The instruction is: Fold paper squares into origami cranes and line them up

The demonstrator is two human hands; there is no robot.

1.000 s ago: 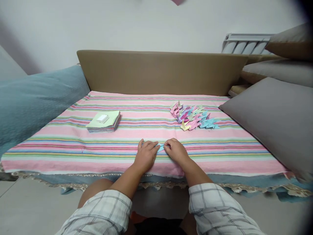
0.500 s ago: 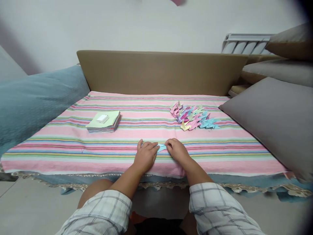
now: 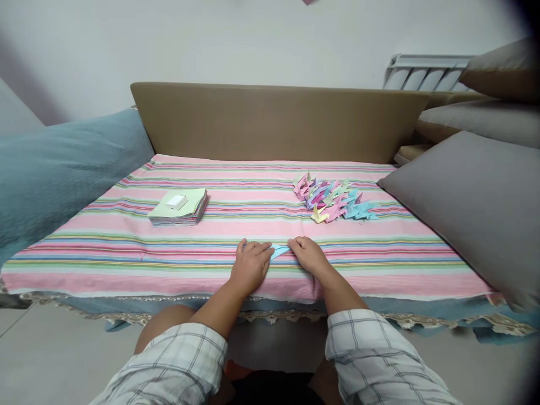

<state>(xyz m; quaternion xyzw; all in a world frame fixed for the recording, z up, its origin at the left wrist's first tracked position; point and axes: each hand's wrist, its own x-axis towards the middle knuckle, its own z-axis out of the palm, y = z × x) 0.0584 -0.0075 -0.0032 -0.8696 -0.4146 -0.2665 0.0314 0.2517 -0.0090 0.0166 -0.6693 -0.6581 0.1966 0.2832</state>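
Note:
A small piece of folded light-blue paper (image 3: pixel 279 252) lies on the striped cloth near its front edge, between my hands. My left hand (image 3: pixel 251 263) rests on the left end of the paper, thumb and index finger closed on it and the little finger held apart. That end is covered by the fingers. At the paper's right tip, my right hand (image 3: pixel 310 256) has its thumb and index finger pinched together, the other fingers curled in. Beyond the right hand sits a cluster of folded paper cranes (image 3: pixel 333 199) in pink, purple, green, yellow and blue.
To the left stands a stack of coloured paper sheets (image 3: pixel 179 208) with a small white block (image 3: pixel 176 202) on top. The striped cloth (image 3: pixel 105 253) covers the seat before a brown backrest (image 3: pixel 274 121). Grey cushions (image 3: pixel 472 197) crowd the right side; a blue-covered armrest (image 3: pixel 71 163) bounds the left.
My right hand has shifted slightly right along the blue paper to its tip, and more of the paper shows between my hands. My left hand stays on the paper.

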